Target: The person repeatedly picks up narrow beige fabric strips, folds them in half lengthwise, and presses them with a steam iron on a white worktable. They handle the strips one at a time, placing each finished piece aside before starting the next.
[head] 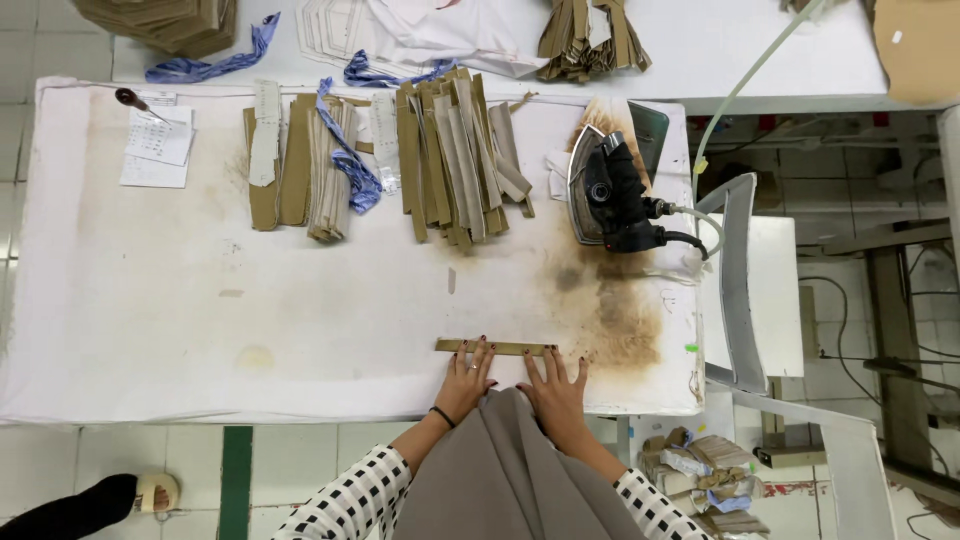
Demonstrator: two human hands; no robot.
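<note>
A narrow tan fabric strip (495, 347) lies flat near the front edge of the white padded ironing table (200, 310). My left hand (466, 380) rests on the table with its fingertips on the strip's left half. My right hand (555, 390) lies beside it, fingers spread, touching the strip's right end. Both hands press down and grip nothing. Grey-brown cloth (500, 470) hangs from the table edge between my forearms.
A black steam iron (610, 190) with hose stands at the back right, by a brown scorch stain (610, 310). Piles of tan strips (455, 160) and blue ties (350, 160) lie at the back, paper notes (155, 145) at the left. A scrap bin (700, 475) sits below right.
</note>
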